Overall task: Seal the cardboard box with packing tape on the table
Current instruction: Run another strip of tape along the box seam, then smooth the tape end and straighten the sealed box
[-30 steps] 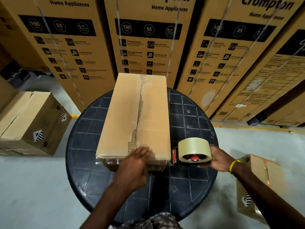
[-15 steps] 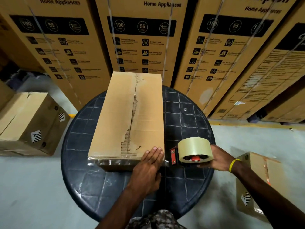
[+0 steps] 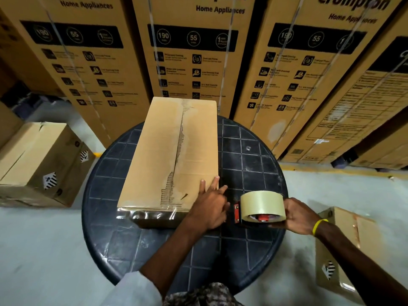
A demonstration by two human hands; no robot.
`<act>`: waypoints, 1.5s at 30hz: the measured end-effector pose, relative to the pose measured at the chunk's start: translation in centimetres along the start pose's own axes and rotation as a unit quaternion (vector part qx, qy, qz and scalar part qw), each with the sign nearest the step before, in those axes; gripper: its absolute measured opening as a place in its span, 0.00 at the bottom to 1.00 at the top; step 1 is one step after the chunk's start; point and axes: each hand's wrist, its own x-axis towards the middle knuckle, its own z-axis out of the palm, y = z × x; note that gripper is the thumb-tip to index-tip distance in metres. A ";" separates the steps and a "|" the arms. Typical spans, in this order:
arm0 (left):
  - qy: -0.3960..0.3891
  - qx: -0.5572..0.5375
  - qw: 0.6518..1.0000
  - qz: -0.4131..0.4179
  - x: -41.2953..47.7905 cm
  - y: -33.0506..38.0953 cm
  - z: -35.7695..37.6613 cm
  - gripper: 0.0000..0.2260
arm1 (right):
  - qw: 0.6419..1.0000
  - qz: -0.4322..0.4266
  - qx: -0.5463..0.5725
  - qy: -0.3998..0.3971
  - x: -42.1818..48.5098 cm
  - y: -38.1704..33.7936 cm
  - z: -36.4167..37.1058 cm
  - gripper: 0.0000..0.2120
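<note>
Left hand flat, fingers spread, on near right corner of cardboard box mid-table, right hand clamped on tape dispenser just beside; stiff, probably light box, likely slides unless pinned at corner.

Tall printed cartons stand in a row behind. A brown box sits on the floor left, another right.

Left hand flat on cardboard box near corner; right hand grips tape dispenser beside it on table.
</note>
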 end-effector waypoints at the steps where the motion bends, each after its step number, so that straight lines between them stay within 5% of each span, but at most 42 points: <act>1: -0.008 -0.002 1.000 -0.008 0.3 0.0 -0.2 0.09 | 1.000 0.007 -0.012 -0.001 0.1 -0.1 0.2 0.32; 4: -0.020 -0.025 0.999 -0.020 0.6 0.1 -0.3 0.11 | 0.999 0.030 -0.038 0.000 0.2 -0.5 0.6 0.25; 11: 0.022 -0.106 0.994 -0.026 0.6 -0.1 0.6 0.05 | 0.997 0.052 -0.046 -0.016 1.1 -1.0 1.6 0.27; 15: 0.020 -0.222 0.974 -0.038 0.5 -0.6 0.1 0.08 | 0.958 0.154 -0.209 -0.125 -0.5 -1.0 1.8 0.20; 17: -0.005 -0.235 0.971 -0.045 0.7 -0.5 -0.6 0.07 | 0.953 0.225 -0.149 -0.139 -1.8 0.4 3.0 0.13; 19: -0.022 -0.230 0.971 -0.052 1.2 -0.5 -0.8 0.05 | 0.947 0.292 0.083 -0.108 -2.7 0.9 5.3 0.11; 22: -0.050 -0.195 0.978 -0.059 1.5 -0.5 -0.4 0.06 | 0.811 0.374 0.447 -0.052 -1.6 0.1 10.4 0.16; 24: -0.065 -0.177 0.980 -0.061 1.9 -0.6 0.0 0.07 | 0.728 0.390 0.562 -0.041 0.4 -0.9 13.2 0.19; 27: -0.095 -0.184 0.976 -0.070 2.2 -0.9 0.0 0.11 | 0.646 0.362 0.673 -0.008 2.9 -2.7 15.6 0.17; 30: -0.115 -0.213 0.966 -0.087 2.6 -1.1 0.0 0.13 | 0.620 0.369 0.692 0.022 4.0 -4.4 17.3 0.18; 32: -0.106 -0.246 0.957 -0.109 2.8 -1.4 0.4 0.18 | 0.632 0.390 0.669 0.025 4.1 -5.3 17.7 0.18; 35: -0.126 -0.261 0.950 -0.116 3.0 -1.6 0.6 0.27 | 0.768 0.424 0.480 -0.002 3.0 -5.3 17.4 0.18; 37: -0.132 -0.256 0.951 -0.114 2.9 -1.2 0.0 0.33 | 0.849 0.429 0.304 0.044 2.3 -5.1 17.2 0.28; 39: -0.141 -0.255 0.950 -0.110 2.6 -0.6 -0.7 0.37 | 0.851 0.376 0.334 0.150 1.6 -6.7 16.1 0.31; 40: -0.146 -0.256 0.949 -0.110 2.4 -0.3 -1.1 0.36 | 0.812 0.325 0.448 0.186 1.3 -8.2 15.2 0.26; 42: -0.152 -0.250 0.951 -0.101 2.0 0.0 -1.5 0.36 | 0.690 0.241 0.668 0.139 0.7 -11.6 14.0 0.17; 45: -0.151 -0.233 0.957 -0.086 1.9 -0.1 -1.7 0.36 | 0.598 0.209 0.770 0.075 0.9 -15.1 12.9 0.13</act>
